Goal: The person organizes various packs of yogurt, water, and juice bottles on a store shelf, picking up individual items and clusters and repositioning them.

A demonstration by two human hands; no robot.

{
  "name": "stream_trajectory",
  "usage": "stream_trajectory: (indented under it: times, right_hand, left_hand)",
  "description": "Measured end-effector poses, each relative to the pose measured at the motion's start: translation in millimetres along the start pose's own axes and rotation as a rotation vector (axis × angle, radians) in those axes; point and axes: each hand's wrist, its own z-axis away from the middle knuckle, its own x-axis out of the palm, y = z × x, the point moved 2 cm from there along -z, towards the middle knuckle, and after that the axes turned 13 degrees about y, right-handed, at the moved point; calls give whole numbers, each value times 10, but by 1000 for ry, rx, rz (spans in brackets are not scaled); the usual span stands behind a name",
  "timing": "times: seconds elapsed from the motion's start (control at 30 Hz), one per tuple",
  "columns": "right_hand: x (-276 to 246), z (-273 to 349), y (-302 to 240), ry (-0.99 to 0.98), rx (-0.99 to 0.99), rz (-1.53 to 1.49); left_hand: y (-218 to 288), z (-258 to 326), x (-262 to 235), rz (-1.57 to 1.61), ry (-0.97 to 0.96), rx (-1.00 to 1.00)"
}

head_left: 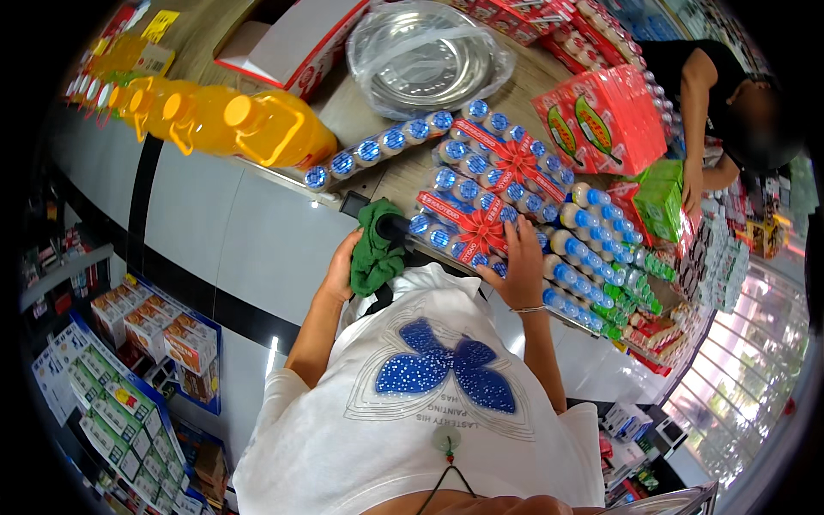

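Note:
My left hand (342,264) is closed on a crumpled green cloth (375,249) at the near edge of the wooden display table. A dark rounded thing (393,227) shows between the cloth and the bottles; its kind is unclear. My right hand (520,268) lies with fingers spread on a shrink-wrapped pack of small blue-capped bottles (463,227) with a printed red bow. Another such pack (515,159) stands just behind it. A single row of the same bottles (379,148) extends to the left of the packs.
Large orange drink bottles (275,129) line the table's left edge. Behind are an opened red-and-white carton (296,43) and metal plates in clear plastic (429,64). Red cartons (601,120) and blue-capped water bottles (592,245) stand to the right. A person in black (699,94) reaches over goods at far right.

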Motion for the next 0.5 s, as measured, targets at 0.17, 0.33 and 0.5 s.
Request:
stream_trajectory:
  times: [0.17, 0.33, 0.5]
  right_hand:
    - [87, 59, 121, -1, -12, 55]
    - [212, -3, 86, 60, 16, 91]
    - [53, -221, 14, 32, 41, 43]
  left_hand:
    - [98, -76, 67, -68, 24, -39]
    - [193, -36, 158, -111, 19, 12]
    - [157, -72, 121, -98, 46, 15]
